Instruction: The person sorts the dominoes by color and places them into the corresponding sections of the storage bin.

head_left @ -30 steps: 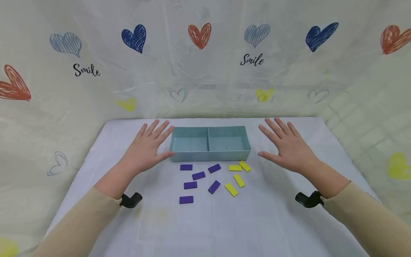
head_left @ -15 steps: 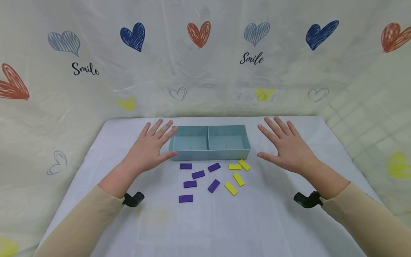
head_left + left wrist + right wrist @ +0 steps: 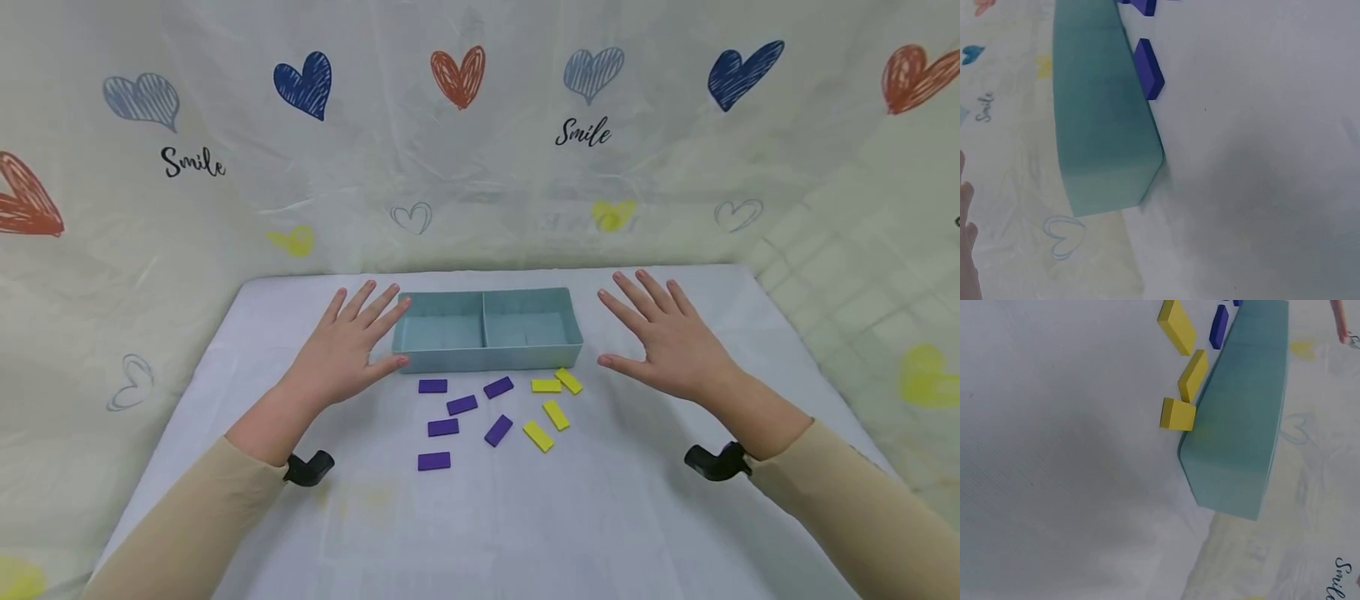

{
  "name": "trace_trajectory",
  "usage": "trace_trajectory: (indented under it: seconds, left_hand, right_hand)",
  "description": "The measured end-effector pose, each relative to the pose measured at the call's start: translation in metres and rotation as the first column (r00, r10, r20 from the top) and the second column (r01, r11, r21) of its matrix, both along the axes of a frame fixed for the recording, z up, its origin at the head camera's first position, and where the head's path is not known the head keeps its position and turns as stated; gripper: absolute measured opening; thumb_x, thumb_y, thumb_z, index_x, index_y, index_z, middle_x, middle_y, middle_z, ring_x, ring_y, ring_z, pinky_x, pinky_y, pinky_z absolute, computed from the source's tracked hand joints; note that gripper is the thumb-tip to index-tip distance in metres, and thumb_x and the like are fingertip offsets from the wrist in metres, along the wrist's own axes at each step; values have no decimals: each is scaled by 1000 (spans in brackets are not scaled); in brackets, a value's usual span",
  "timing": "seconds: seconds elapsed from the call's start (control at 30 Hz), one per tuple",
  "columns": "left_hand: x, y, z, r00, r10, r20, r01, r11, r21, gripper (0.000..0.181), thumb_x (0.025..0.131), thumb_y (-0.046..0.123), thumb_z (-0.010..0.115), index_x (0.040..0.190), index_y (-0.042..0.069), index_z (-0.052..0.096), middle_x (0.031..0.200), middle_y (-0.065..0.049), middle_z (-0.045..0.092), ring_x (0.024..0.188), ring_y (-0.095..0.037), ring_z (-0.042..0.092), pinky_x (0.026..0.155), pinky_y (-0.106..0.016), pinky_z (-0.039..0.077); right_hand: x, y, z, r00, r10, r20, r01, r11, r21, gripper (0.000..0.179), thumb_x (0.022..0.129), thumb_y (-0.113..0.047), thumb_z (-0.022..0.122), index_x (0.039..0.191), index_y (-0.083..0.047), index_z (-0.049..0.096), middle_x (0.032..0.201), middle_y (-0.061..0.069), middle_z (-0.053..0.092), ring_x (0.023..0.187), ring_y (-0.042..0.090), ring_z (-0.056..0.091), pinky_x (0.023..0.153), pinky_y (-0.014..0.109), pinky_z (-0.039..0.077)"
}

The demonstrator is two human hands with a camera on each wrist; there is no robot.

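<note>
In the head view my left hand hovers at the left end of a pale blue box, its straight fingers spread and holding nothing. My right hand is held up past the box's right end, fingers also spread and nothing in them. The box has two compartments split by a divider. In front of it lie several flat purple blocks on the left and several yellow blocks on the right. The left wrist view shows a purple block beside the box wall; the right wrist view shows a yellow block close to it.
A white cloth covers the table. Behind it hangs a pale sheet printed with hearts and the word Smile. A black wrist mount sits at the left wrist, with a similar mount at the right.
The head view has shifted slightly, so the scene sits a little higher and further left. My left hand moved slightly right, then back. The blocks and box stay in place.
</note>
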State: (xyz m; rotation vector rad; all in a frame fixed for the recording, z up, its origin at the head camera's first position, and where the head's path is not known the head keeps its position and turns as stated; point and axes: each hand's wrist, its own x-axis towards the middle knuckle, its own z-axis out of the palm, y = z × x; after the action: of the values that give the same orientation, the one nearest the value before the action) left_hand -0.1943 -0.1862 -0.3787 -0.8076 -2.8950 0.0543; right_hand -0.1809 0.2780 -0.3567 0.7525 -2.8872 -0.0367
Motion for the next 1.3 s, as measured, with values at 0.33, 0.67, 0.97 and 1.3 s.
trace_trajectory:
  seconds: [0.33,0.67,0.97,1.3]
  left_hand:
    - [2,-2,-2,1000,-11,3,11,1000,2,84,95,74,31,161,26,10,166,4,-1,152,-27,-6,118,-51,-7]
    - [3,-1,-7,1000,-10,7,11,1000,-12,84,95,74,32,161,27,9,166,3,-1,152,-25,-7,118,-48,-12]
    - [5,-2,-9,1000,-23,2,23,999,43,82,95,70,39,161,25,16,166,1,9,152,-28,2,119,-52,-2]
    - [2,-3,-11,999,-9,40,4,991,132,82,96,65,46,160,23,19,164,-1,20,150,-30,14,119,-54,7]
  right_hand:
    - [0,-3,-2,1000,12,12,-12,1000,0,91,90,-67,54,161,-25,15,167,4,4,152,30,-4,118,54,-4]
    - [1,-2,-9,1000,25,11,-25,1000,-1,90,90,-67,54,161,-26,15,167,4,4,152,30,-3,118,54,-5]
    - [3,-9,-14,998,61,12,-60,995,-78,85,90,-59,62,159,-24,25,165,6,17,149,35,15,117,56,12]
    - [7,-20,-12,989,52,139,-34,991,-132,75,92,-53,63,155,-21,37,159,10,31,141,37,35,107,59,34]
